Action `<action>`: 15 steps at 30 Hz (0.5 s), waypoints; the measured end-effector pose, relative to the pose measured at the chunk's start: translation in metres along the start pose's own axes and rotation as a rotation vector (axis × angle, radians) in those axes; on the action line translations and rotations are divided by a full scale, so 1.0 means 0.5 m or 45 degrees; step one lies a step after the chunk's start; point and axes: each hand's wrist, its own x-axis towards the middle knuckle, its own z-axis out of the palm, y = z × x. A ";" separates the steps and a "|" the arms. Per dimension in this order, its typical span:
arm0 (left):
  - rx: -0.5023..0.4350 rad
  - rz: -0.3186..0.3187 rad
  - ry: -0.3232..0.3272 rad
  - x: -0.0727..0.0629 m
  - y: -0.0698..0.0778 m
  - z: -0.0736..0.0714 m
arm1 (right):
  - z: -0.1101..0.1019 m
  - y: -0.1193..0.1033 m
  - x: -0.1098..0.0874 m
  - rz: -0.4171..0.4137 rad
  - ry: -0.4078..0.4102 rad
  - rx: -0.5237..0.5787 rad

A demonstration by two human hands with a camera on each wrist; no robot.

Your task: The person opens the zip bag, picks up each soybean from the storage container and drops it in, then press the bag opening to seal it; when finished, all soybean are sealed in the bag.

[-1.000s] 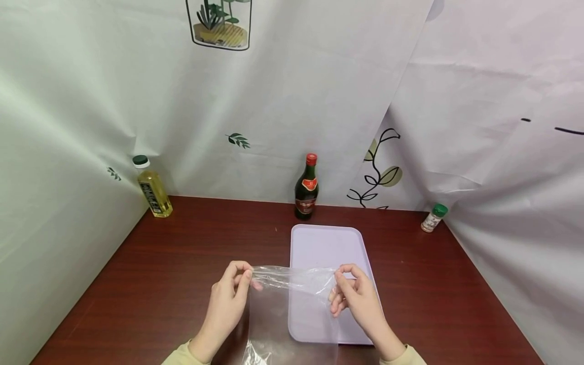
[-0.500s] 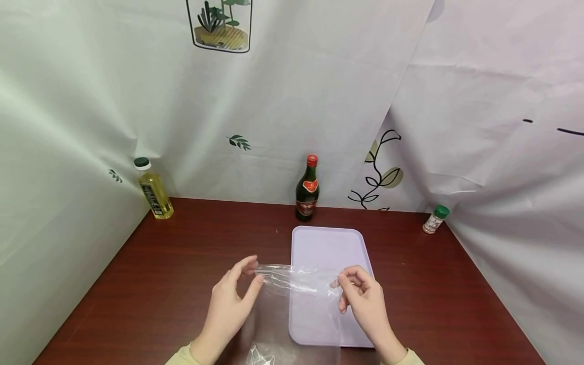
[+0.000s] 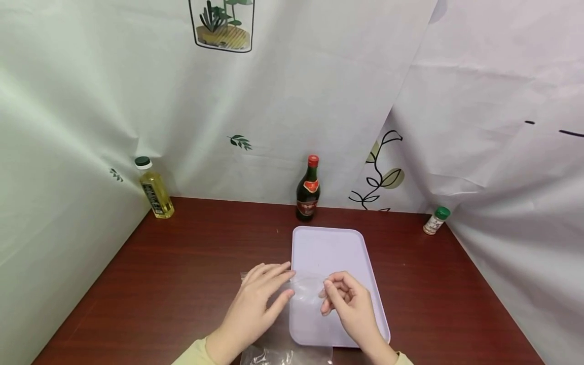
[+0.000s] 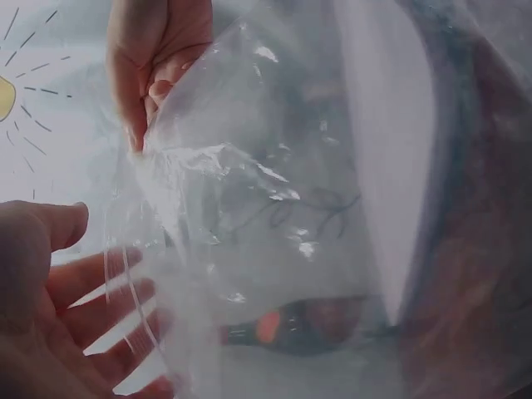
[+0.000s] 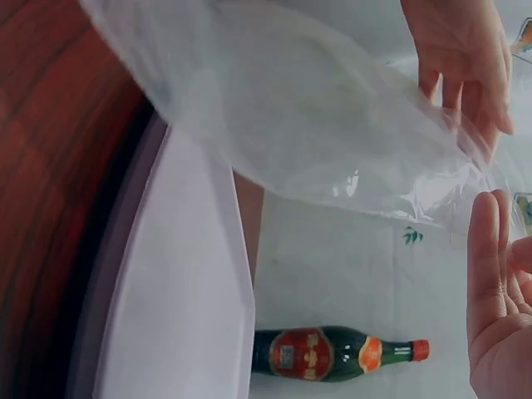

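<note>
A clear plastic bag (image 3: 285,356) hangs in front of me, partly over the lilac tray (image 3: 327,248). My right hand (image 3: 353,306) pinches the bag's top edge between thumb and forefinger. Spread and nearly straight, the fingers of my left hand (image 3: 253,309) lie against the bag near its mouth. In the left wrist view the bag (image 4: 258,183) is see-through, with the left fingers behind its ridged edge. The right wrist view shows the bag (image 5: 307,108) slanting between both hands.
A dark green bottle with a red cap (image 3: 307,195) stands behind the tray. An oil bottle (image 3: 156,195) is at the back left, and a small green-capped jar (image 3: 436,221) at the back right. White printed cloth (image 3: 274,91) surrounds the dark wood table (image 3: 182,253).
My left hand has let go of the bag's left corner, spread its fingers and moved right along the top edge. The right hand keeps its pinch and has shifted slightly left.
</note>
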 end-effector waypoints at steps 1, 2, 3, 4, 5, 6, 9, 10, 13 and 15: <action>-0.008 0.013 -0.005 0.000 0.001 0.001 | 0.002 0.000 -0.001 -0.003 -0.006 0.001; -0.010 0.026 -0.009 0.000 0.001 0.001 | 0.004 0.000 -0.002 -0.010 -0.012 0.000; -0.011 0.036 -0.011 0.000 0.001 0.002 | 0.006 0.001 -0.002 -0.022 -0.020 -0.002; -0.009 0.048 -0.012 0.000 0.001 0.003 | 0.008 0.001 -0.003 -0.038 -0.030 -0.010; -0.012 0.056 -0.013 0.001 0.001 0.003 | 0.010 0.001 -0.003 -0.070 -0.044 -0.017; -0.013 0.063 -0.012 0.001 0.001 0.004 | 0.012 0.002 -0.003 -0.107 -0.062 -0.023; -0.008 0.079 -0.010 0.003 0.002 0.006 | 0.018 0.002 -0.003 -0.230 -0.115 -0.058; -0.007 0.081 -0.011 0.003 0.003 0.006 | 0.020 0.001 -0.003 -0.269 -0.127 -0.072; -0.015 0.073 -0.013 0.004 0.006 0.007 | 0.023 -0.004 -0.004 -0.343 -0.143 -0.128; -0.032 0.066 -0.019 0.005 0.009 0.008 | 0.024 -0.006 -0.004 -0.396 -0.145 -0.171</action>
